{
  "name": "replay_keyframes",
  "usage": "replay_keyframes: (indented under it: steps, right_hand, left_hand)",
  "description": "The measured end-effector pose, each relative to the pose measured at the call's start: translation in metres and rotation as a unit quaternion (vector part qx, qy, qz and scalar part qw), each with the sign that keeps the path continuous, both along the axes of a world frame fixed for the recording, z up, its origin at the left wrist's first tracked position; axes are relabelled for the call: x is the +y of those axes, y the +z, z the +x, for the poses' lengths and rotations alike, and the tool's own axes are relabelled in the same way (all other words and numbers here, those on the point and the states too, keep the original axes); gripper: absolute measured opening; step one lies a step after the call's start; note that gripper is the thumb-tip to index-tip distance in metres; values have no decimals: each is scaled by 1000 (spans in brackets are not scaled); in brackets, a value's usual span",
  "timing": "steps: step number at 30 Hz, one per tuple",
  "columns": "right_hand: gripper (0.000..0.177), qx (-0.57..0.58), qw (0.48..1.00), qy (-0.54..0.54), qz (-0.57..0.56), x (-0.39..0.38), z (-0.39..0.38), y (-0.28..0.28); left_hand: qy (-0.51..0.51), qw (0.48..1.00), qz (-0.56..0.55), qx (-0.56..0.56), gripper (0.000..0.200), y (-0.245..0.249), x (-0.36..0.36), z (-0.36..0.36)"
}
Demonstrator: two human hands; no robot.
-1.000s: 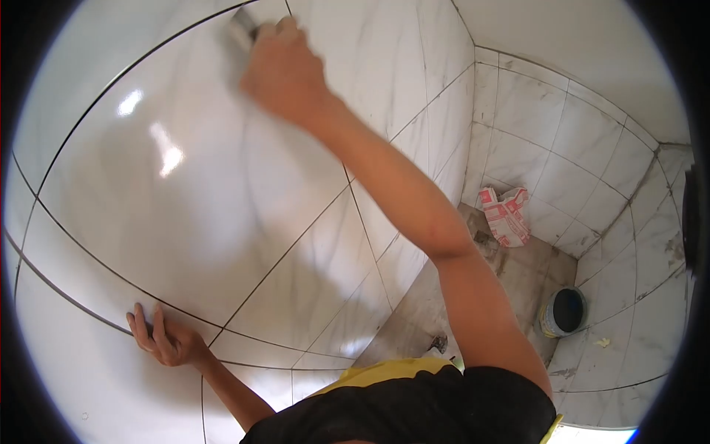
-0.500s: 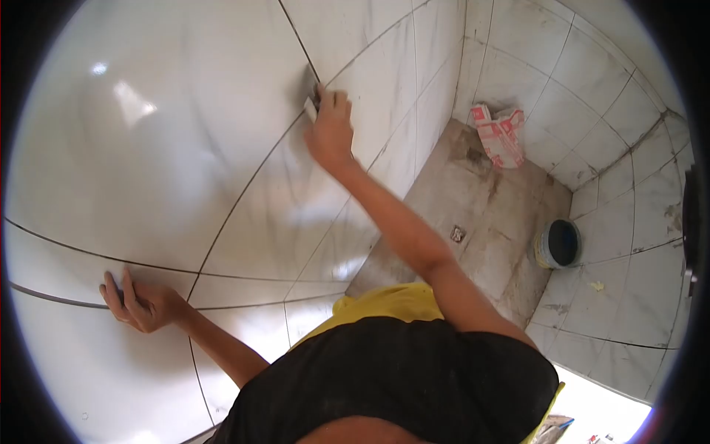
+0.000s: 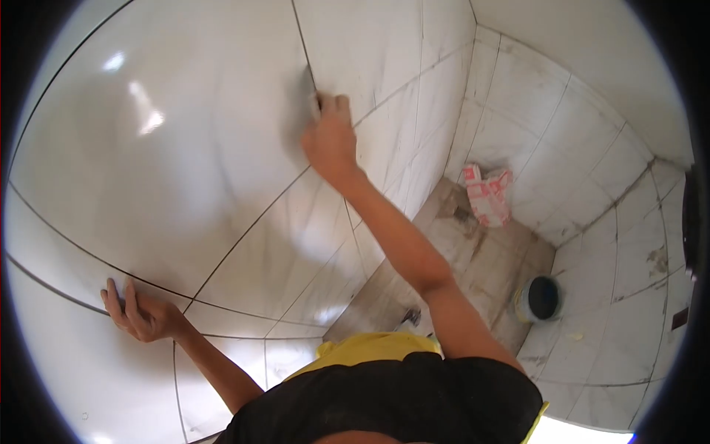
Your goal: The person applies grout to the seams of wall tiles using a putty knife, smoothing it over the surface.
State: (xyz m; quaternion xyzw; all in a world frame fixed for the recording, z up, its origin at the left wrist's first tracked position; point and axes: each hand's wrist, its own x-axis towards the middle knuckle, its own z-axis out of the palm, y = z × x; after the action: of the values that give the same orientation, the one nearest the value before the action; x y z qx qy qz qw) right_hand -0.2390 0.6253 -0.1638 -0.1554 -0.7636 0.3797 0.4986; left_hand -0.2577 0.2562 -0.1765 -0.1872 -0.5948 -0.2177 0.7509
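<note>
Large glossy white wall tiles (image 3: 185, 185) with grey veining and dark joints fill the left half of the head view. My right hand (image 3: 331, 140) is raised against them, closed around a small flat tool (image 3: 316, 106) with a pale edge. Most of that tool is hidden by my fingers, and its exact kind does not show. It touches the wall at a dark vertical joint (image 3: 302, 37). Lower left, my left hand (image 3: 144, 314) rests on the wall near two dark joints, fingers apart and slightly bent. Nothing shows in it.
A crumpled red-and-white bag (image 3: 488, 196) lies on the dirty floor (image 3: 444, 274) in the far corner. By the right wall (image 3: 629, 296) stands a bucket (image 3: 538, 298) with a dark inside. A small dark object (image 3: 411, 318) is on the floor near my body.
My right hand has shifted slightly down along the vertical joint with the tool. The left hand stays nearly in place against the wall. The view has tilted, so bag and bucket appear lower.
</note>
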Motion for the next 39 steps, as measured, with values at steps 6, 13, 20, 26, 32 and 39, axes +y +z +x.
replay_keyframes:
  steps: [6,13,20,26,32,39]
  right_hand:
    - [49,16,991,-58,122,-2,-9,74]
    - [39,25,975,-72,211,2,-14,178]
    - [42,-14,940,-97,327,13,-4,182]
    - [53,37,896,-69,437,34,14,183]
    - [54,72,895,-144,416,82,10,203]
    - [30,1,940,-132,315,129,32,225]
  left_hand:
    - [1,1000,7,1,26,-9,4,-2]
    - [-3,1000,9,-11,29,-15,2,-3]
    - [-31,999,9,0,32,-13,2,0]
    - [-36,999,19,2,30,-16,-1,-4]
    - [-31,1000,3,0,31,-18,-3,-4]
    - [-19,1000,15,-4,30,-16,0,-2]
